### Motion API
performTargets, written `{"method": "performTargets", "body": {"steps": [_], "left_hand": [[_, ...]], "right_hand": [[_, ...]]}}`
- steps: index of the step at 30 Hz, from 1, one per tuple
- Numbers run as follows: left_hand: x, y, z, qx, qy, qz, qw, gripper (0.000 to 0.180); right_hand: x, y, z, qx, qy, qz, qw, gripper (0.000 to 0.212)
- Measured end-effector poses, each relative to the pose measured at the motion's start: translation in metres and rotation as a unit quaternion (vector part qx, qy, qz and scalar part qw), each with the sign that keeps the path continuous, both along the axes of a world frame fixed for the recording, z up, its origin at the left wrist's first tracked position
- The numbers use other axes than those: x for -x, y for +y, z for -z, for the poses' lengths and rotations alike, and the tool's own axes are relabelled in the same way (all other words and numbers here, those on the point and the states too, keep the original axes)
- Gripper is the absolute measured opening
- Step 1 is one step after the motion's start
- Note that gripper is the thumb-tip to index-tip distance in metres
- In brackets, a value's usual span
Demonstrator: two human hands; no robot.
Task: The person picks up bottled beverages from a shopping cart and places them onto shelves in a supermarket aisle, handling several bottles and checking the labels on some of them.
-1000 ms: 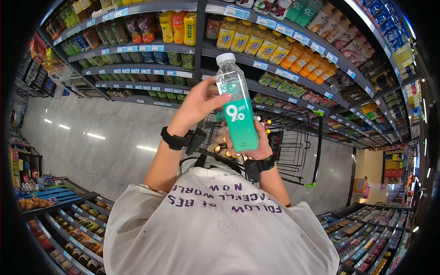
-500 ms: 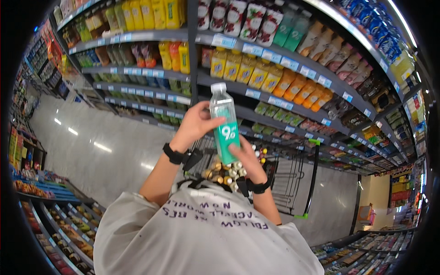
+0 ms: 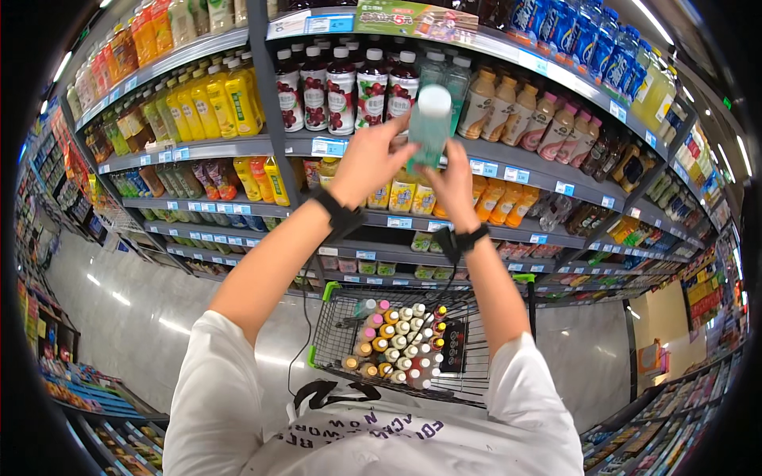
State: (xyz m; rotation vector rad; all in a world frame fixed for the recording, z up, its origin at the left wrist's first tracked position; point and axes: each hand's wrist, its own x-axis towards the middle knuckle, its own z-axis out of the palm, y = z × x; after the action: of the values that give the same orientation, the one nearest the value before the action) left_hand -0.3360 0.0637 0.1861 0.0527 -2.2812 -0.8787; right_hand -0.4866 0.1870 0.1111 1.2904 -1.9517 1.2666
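A clear plastic drink bottle with a green label and white cap [image 3: 429, 131] is held out in front of the shelf, its cap tipped toward me and its outline blurred. My left hand [image 3: 379, 161] grips it from the left side, fingers closed round it. From below and the right, my right hand [image 3: 452, 182] is also closed on it. Just behind stand similar green bottles [image 3: 458, 86] in the shelf row. To their left are dark-red juice bottles with cherry pictures [image 3: 341, 91]; to their right, brown drink bottles [image 3: 479, 103]. Black bands sit on both wrists.
Below my arms stands a wire shopping cart [image 3: 329, 321] with green corners, holding several upright bottles [image 3: 401, 341]. Shelf boards with price tags [image 3: 508, 230] run across ahead. Thin black cables [image 3: 305, 317] hang from my wrists. Grey floor [image 3: 159, 317] lies to the left.
Both hands have stretched forward and up with the green bottle, from above the cart to the shelf row. The bottle has tilted cap toward me. The view has shifted, showing more of the cart.
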Motion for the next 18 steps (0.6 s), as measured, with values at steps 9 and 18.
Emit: {"method": "performTargets", "body": {"steps": [9, 18], "left_hand": [[0.106, -0.045, 0.029, -0.02, 0.04, -0.022, 0.999, 0.046], [0.135, -0.057, 0.052, 0.018, 0.047, -0.046, 0.998, 0.052]], "right_hand": [[0.09, -0.064, -0.008, 0.007, -0.043, -0.002, 0.999, 0.074], [0.101, -0.067, 0.003, -0.012, -0.103, -0.003, 0.995, 0.07]]}}
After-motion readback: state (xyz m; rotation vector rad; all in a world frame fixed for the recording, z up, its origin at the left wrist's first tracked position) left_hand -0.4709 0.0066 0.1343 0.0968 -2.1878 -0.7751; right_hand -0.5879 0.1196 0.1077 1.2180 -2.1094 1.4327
